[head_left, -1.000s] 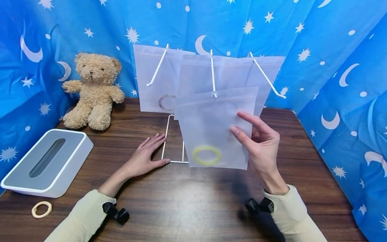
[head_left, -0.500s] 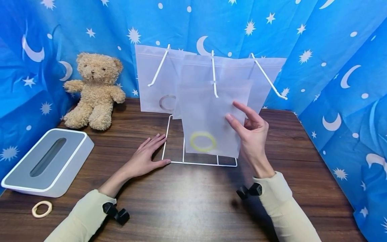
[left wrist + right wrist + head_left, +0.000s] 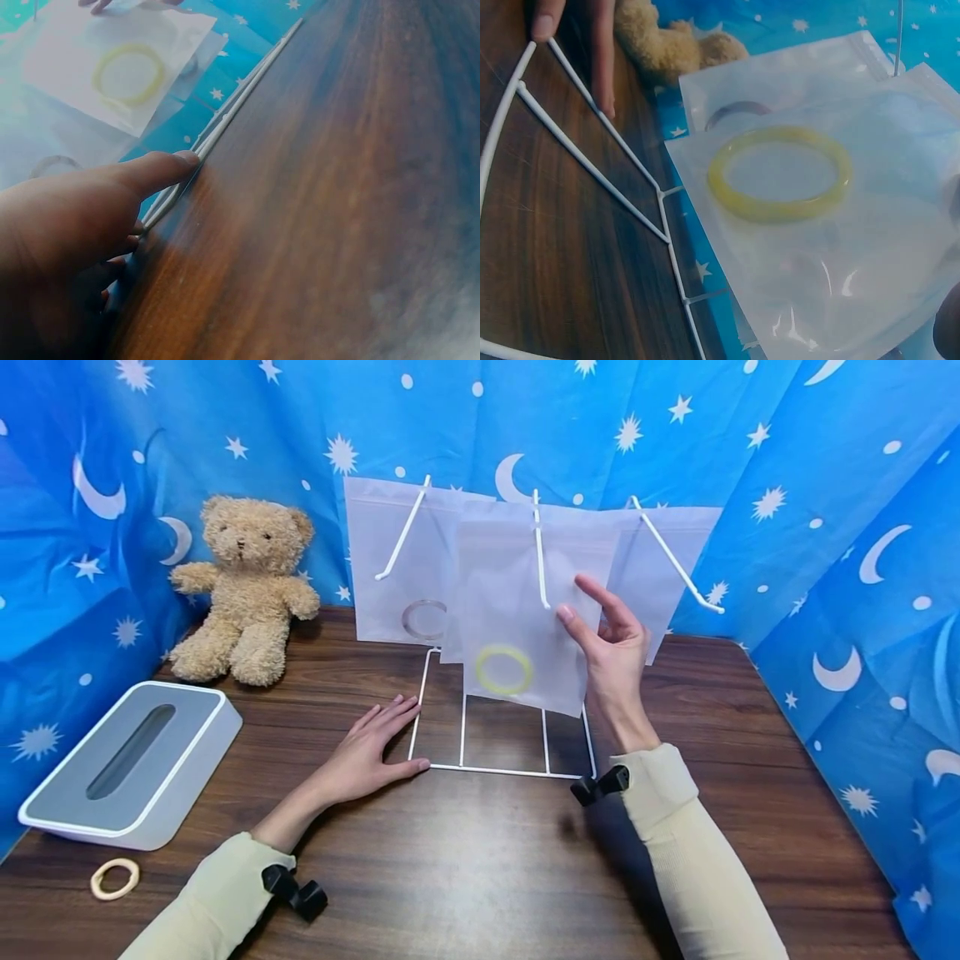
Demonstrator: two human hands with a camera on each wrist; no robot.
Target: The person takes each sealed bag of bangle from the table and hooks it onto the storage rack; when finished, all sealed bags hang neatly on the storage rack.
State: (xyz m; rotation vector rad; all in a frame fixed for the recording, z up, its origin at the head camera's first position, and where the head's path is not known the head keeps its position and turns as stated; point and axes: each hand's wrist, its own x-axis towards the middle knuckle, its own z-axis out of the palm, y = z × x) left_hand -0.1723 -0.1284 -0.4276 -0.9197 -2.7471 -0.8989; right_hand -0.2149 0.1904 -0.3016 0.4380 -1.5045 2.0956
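My right hand point(image 3: 618, 652) grips the right side of a frosted zip bag point(image 3: 510, 610), thumb in front and other fingers partly hidden behind. A yellow bangle point(image 3: 528, 672) lies in the bag's lower corner, seen large as a yellow bangle point(image 3: 780, 211) in the right wrist view. The bag's top is threaded on the middle hook point(image 3: 540, 564) of a white wire rack, well back along it. My left hand point(image 3: 371, 750) lies flat with spread fingers, its fingertips and thumb touching the rack's base point(image 3: 495, 770) at its left front corner.
Another frosted bag point(image 3: 386, 552) with a greyish bangle hangs at the left hook, and one more bag point(image 3: 675, 552) at the right. A teddy bear point(image 3: 243, 585), a tissue box point(image 3: 191, 760) and a pale ring point(image 3: 96, 885) are on the left side of the table.
My right hand has moved the bag up and away from me, over the middle hook's tip and back along the hook. The left hand has stayed on the rack's base.
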